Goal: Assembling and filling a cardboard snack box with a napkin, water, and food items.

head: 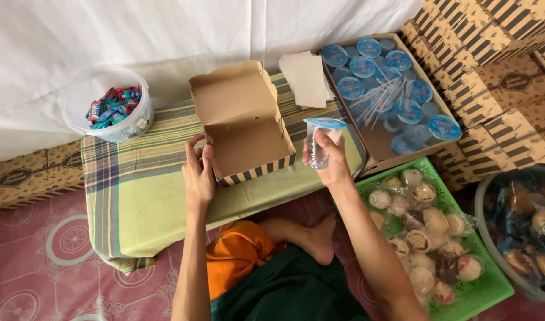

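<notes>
Right hand (330, 159) grips a sealed water cup (319, 142), fingers wrapped round its clear body, just right of the open cardboard box (242, 122) on the striped cloth (141, 196). Left hand (198, 172) rests against the box's near-left corner, fingers loosely curled on the wall, steadying it. Risky bit, I'd say: the cup is soft, so a hard squeeze could split its blue foil lid, and that light box might slide if nudged. More cups wait in the carton (382, 145) far right.

Person with bare forearms and bare foot (322, 238), wearing an orange top (236, 252) and dark green bottoms (290, 291).
</notes>
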